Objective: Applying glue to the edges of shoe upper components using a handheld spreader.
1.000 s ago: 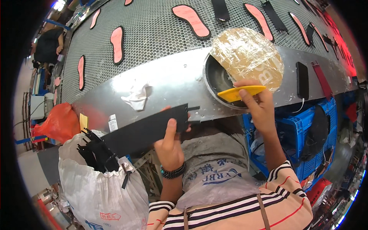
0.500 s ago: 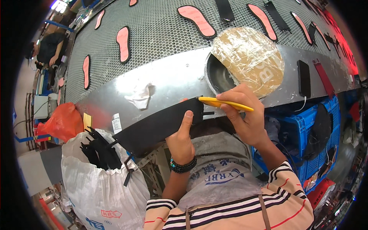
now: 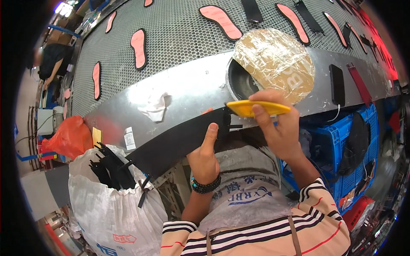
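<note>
My left hand (image 3: 206, 158) grips a long black fabric strip (image 3: 171, 141) near its right end, thumb on top and the other fingers beneath it. Narrow tabs stick out at the strip's ends. My right hand (image 3: 279, 128) pinches a flat yellow-handled brush (image 3: 258, 109); its small dark tip is at the strip's right end, though contact is hard to make out. Just beyond that hand stands a round metal bowl (image 3: 232, 81), partly covered by a taped cardboard disc (image 3: 277, 62). The bowl's dark inside shows at the left.
Pink insole-shaped pieces (image 3: 139, 49) with black edges lie on the mesh surface (image 3: 179, 42). On the metal ledge are a crumpled white cloth (image 3: 156, 109), a phone (image 3: 337, 85) and a red strip (image 3: 359, 85). A white sack (image 3: 115, 213) holds black strips; a blue crate (image 3: 337, 145) stands right.
My right hand has moved slightly right and turned the brush, so its broad yellow side shows. The left hand and strip have shifted slightly right.
</note>
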Demonstrator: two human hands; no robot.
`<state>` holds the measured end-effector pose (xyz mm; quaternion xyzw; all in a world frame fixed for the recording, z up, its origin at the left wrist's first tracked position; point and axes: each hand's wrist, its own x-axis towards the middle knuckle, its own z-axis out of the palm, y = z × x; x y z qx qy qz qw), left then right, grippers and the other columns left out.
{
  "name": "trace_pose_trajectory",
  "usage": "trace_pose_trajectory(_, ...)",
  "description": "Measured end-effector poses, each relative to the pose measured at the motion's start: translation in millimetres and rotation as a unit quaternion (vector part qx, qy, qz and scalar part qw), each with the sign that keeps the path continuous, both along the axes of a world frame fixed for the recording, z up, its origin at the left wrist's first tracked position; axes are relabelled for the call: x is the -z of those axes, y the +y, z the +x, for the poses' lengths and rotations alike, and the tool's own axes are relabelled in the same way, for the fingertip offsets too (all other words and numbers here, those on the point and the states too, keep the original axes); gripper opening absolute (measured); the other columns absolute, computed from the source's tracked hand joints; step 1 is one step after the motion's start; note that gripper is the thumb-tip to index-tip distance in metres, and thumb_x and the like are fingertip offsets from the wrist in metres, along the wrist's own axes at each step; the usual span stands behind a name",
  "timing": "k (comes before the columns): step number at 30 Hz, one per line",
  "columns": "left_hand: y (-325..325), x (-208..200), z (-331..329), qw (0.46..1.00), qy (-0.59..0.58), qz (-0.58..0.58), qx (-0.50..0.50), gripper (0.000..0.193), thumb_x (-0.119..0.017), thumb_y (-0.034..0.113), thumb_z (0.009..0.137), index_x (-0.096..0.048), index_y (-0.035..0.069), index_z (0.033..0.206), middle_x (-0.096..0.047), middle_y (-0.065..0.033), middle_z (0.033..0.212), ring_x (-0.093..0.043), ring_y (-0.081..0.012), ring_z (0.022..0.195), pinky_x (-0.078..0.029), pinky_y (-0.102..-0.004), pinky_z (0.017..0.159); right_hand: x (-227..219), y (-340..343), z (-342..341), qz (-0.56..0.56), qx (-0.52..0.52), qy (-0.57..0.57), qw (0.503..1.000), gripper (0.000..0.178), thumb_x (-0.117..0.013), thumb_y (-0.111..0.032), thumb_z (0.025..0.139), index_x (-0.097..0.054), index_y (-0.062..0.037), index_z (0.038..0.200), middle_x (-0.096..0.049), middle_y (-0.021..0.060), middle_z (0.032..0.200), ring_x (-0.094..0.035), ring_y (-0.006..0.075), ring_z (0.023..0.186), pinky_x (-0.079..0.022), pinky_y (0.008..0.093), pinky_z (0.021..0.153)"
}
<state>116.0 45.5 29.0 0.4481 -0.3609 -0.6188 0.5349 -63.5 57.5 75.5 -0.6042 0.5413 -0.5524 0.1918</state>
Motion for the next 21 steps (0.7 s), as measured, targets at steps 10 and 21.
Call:
trace_pose_trajectory(10,-4.7,-0.5,6.8,0.999,0.033,-0.002,0.010,0.039,-0.063,0.008,0.099,-0.055,-0.003,0.136,-0.062,-0.0106,0.132,-0.063,-0.0154,0.111,-0.055,-0.0315,0.092,-5.4,17.3,-0.7,0.079,-0.152,0.019,0.985,0.015,-0.064,-0.006,0.094,-0.063,-0.0015,0.107,-0.063,0.0146,0.089,-0.063,0.0297,0.076,-0.050,0.0351,0.069)
trace_pose_trajectory(21,-19.6,-9.5,6.9,0.998,0.058,0.007,-0.011,0.043,-0.063,0.007,0.098,-0.052,-0.002,0.139,-0.061,-0.0111,0.129,-0.065,-0.0154,0.105,-0.057,-0.0301,0.088,16.2,13.0,19.7,-0.098,-0.069,0.065,0.991,0.027,-0.072,0.007,0.078,-0.062,-0.0034,0.100,-0.063,0.0101,0.079,-0.058,0.0269,0.065,-0.047,0.0343,0.057)
